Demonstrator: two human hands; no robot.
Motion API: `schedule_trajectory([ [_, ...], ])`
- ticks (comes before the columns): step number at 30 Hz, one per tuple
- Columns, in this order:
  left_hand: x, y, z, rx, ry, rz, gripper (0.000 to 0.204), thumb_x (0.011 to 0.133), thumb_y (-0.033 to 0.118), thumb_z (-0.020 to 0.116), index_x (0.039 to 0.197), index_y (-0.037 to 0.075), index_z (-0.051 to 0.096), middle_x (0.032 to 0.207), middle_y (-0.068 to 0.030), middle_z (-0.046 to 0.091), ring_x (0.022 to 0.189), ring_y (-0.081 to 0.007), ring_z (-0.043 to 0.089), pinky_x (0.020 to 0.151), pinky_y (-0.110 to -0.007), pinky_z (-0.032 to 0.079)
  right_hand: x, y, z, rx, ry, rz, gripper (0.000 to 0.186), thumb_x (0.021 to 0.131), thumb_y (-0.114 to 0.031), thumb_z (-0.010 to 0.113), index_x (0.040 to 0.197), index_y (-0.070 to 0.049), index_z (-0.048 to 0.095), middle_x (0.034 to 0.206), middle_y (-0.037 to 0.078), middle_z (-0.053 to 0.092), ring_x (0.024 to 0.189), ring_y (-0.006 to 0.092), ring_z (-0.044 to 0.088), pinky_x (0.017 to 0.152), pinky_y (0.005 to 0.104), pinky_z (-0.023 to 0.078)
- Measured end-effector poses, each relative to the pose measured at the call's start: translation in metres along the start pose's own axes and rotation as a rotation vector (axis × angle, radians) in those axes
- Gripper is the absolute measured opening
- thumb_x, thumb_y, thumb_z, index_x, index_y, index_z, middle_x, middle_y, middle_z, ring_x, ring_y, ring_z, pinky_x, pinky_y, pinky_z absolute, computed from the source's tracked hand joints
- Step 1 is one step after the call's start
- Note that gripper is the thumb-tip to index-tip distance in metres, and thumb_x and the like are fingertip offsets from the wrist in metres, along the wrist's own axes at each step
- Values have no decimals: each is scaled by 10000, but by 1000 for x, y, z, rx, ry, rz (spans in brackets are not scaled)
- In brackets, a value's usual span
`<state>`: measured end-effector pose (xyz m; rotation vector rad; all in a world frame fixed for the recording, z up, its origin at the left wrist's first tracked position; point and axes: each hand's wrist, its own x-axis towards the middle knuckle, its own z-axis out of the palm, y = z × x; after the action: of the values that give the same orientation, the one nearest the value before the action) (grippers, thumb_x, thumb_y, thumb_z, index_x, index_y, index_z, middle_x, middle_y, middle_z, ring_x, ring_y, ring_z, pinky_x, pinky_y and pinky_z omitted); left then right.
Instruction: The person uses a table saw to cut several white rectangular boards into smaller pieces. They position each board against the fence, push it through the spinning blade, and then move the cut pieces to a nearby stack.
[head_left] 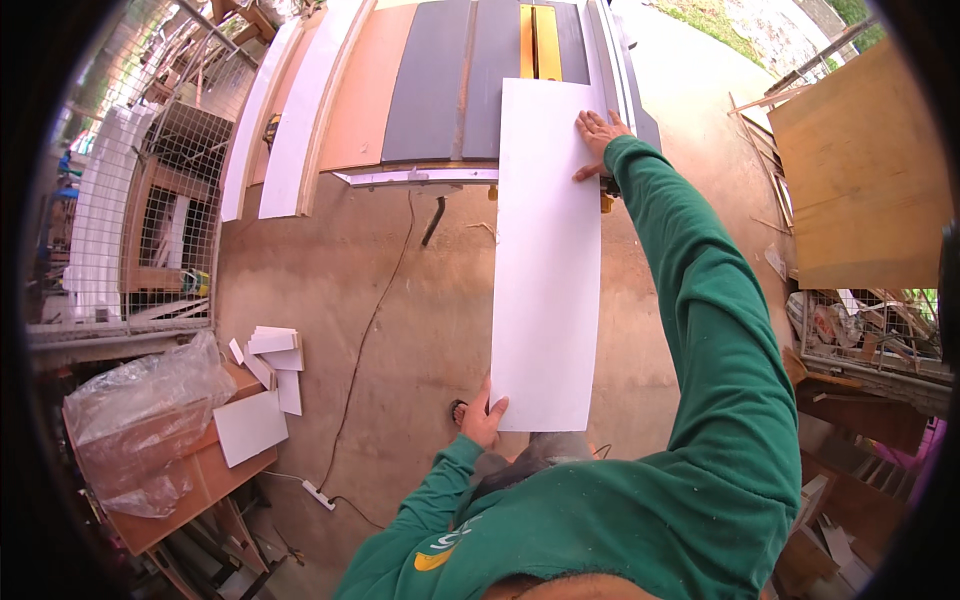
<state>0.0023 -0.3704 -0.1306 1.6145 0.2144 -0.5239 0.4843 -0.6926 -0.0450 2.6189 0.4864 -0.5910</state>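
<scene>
A long white board [546,250] stretches from my body to a grey-topped saw table [432,85], its far end lying over the table's near edge. My left hand [481,418] grips the board's near left corner, thumb on top and the other fingers partly hidden at the side. Near the far right edge, my right hand [600,142] lies on the board with its fingers stretched out and thumb apart. A yellow strip [540,45] with a dark slot runs along the table beyond the board. Right of it stands a long pale rail [612,60].
Long white strips [312,110] lie at the table's left. A black cable [365,330] crosses the floor to a white power strip [318,495]. At left, clear plastic sheeting [150,410] and white offcuts [250,428] rest on a brown surface. A large plywood sheet [860,170] stands at right.
</scene>
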Motion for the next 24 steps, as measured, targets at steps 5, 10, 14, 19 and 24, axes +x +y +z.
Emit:
schedule_trajectory([
  [5,0,8,-2,26,-38,-66,672,1016,209,591,1572,1,275,1391,-195,574,1233,-225,559,1067,-324,410,1,3,-10,37,-27,20,1321,641,-851,689,1605,-93,196,1676,82,203,1546,190,179,1279,432,112],
  [10,10,4,-3,1,-13,-50,687,1011,224,608,1567,-10,281,1386,-197,580,1222,-214,565,1058,-315,418,21,13,-2,39,-23,8,1324,607,-788,776,1600,-114,217,1668,64,235,1538,188,206,1277,436,148],
  [14,23,11,-2,-35,-18,-64,686,1006,230,620,1558,-19,297,1388,-194,582,1223,-215,570,1055,-314,424,38,28,-11,58,-69,-6,1412,519,-739,848,1602,-96,209,1674,66,221,1541,189,199,1278,438,130],
  [19,30,12,-3,-53,-7,-55,675,1009,232,618,1555,-13,307,1388,-184,584,1233,-206,568,1061,-318,427,50,29,-9,61,-37,-2,1375,496,-658,912,1588,-135,260,1651,41,289,1520,182,260,1273,437,184],
  [24,41,34,-6,-31,-56,-99,656,1031,211,597,1569,-2,288,1379,-146,573,1205,-188,558,1043,-327,444,60,35,-21,31,-102,7,1440,468,-707,889,1600,-117,224,1666,51,249,1533,190,226,1275,447,151],
])
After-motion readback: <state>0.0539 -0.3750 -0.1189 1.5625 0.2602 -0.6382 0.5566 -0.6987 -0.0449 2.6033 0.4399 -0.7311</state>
